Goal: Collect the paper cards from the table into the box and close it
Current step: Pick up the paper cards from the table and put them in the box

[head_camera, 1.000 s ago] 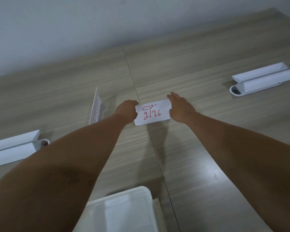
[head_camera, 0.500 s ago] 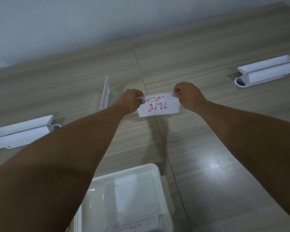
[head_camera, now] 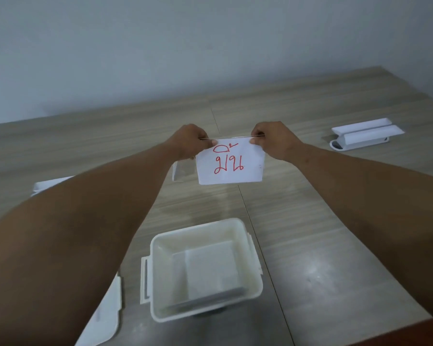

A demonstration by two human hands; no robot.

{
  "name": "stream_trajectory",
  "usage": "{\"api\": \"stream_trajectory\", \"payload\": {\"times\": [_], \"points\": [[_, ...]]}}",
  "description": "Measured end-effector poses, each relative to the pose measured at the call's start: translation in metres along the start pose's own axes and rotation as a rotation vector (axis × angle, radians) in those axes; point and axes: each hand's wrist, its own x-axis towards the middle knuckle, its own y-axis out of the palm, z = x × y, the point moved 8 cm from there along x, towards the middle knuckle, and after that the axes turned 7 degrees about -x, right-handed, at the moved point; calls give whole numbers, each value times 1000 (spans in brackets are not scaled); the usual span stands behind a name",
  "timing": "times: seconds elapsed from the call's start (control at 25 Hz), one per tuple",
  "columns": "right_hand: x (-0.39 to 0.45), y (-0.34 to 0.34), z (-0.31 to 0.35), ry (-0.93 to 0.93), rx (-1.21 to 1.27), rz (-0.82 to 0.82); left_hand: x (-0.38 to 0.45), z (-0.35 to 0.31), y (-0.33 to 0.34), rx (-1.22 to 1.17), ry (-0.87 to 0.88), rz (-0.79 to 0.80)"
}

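A white paper card (head_camera: 230, 166) with red handwriting hangs in the air above the table, facing me. My left hand (head_camera: 190, 143) pinches its top left corner and my right hand (head_camera: 273, 142) pinches its top right corner. Below and nearer to me stands the open white plastic box (head_camera: 254, 265), with white cards lying flat inside it. The box's lid (head_camera: 108, 318) lies on the table to its left, partly hidden under my left forearm.
White card stands rest on the wooden table (head_camera: 335, 221): one at the far right (head_camera: 365, 137), one behind the held card (head_camera: 183, 172), one at the left (head_camera: 48, 187) mostly hidden by my left arm. A grey wall rises beyond the table.
Both hands have lifted the card off the table and raised it upright toward me. The view has tilted down, so the open box now shows in full.
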Motion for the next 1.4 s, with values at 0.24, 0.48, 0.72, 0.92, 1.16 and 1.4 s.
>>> {"api": "stream_trajectory", "payload": {"times": [0.24, 0.48, 0.72, 0.92, 1.16, 1.4], "points": [[-62, 20, 63, -1, 58, 170, -87, 29, -16, -59, -68, 82], [-123, 87, 92, 22, 95, 384, -168, 89, 13, -229, -191, 189], [-175, 140, 90, 48, -62, 485, -218, 130, 68, -208, -198, 317], [-207, 166, 80, 38, -213, 533, -233, 136, 105, -12, -155, 447], [-220, 187, 63, 46, -232, 625, -234, 138, 133, 127, -181, 528], [-205, 187, 55, 127, 5, 722, -221, 143, 121, -20, -326, 537]]}}
